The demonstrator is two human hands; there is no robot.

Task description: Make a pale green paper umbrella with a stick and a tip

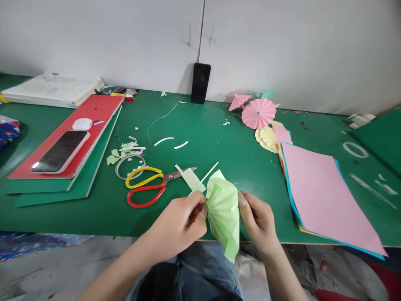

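Note:
Between my hands, over the table's front edge, is a light green pleated paper (223,209), partly fanned out. My left hand (188,215) pinches it at the left, where the folds gather. With thumb and bent fingers, my right hand (258,217) grips its right edge. Just behind the paper lie a pale green paper piece (191,179) and a thin green strip (209,172). Scissors (164,179) with one yellow and one red handle rest left of these, blades pointing right. A roll of tape (117,169) and green paper scraps (123,151) lie beyond the handles.
Stacked coloured paper (328,188) lies at right, near pink (258,113) and yellow (266,139) pleated paper rounds. A black phone (201,83) leans on the wall. On red and green boards (94,121) at left are another phone (61,151) and a white case (82,124).

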